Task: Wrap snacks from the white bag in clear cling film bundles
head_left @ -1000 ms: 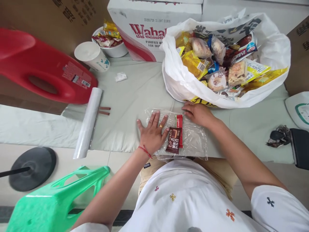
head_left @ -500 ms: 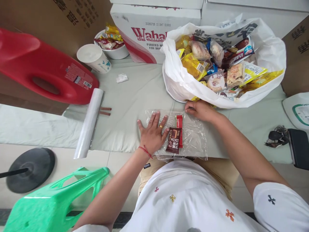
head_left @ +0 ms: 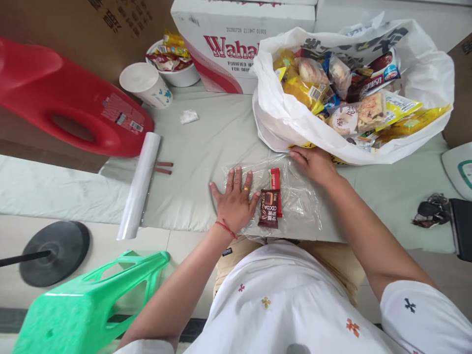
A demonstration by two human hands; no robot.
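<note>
A clear plastic sheet (head_left: 295,216) lies wrinkled on the cloth-covered table, close to its front edge. On it rests a brown cocoa snack packet (head_left: 269,210), partly over a slim red snack packet (head_left: 276,179). My left hand (head_left: 236,199) lies flat on the sheet's left part, fingers spread, just left of the packets. At the sheet's far right edge, my right hand (head_left: 313,164) has its fingers closed together on the plastic, right in front of the white plastic bag (head_left: 283,125). That bag holds many wrapped snacks (head_left: 344,118); my right fingertips are partly hidden.
A roll of plastic film (head_left: 139,187), two brown sticks (head_left: 164,167), a red jug (head_left: 121,115), a paper cup (head_left: 162,93) and a white bowl (head_left: 188,77) stand left. Keys (head_left: 431,209) and a black phone-like object (head_left: 462,226) lie right. A green stool (head_left: 59,314) is below.
The view has shifted slightly. My right hand stays at the sheet's far edge by the bag, its fingers a little more drawn together. My left hand remains flat; the packets keep their place.
</note>
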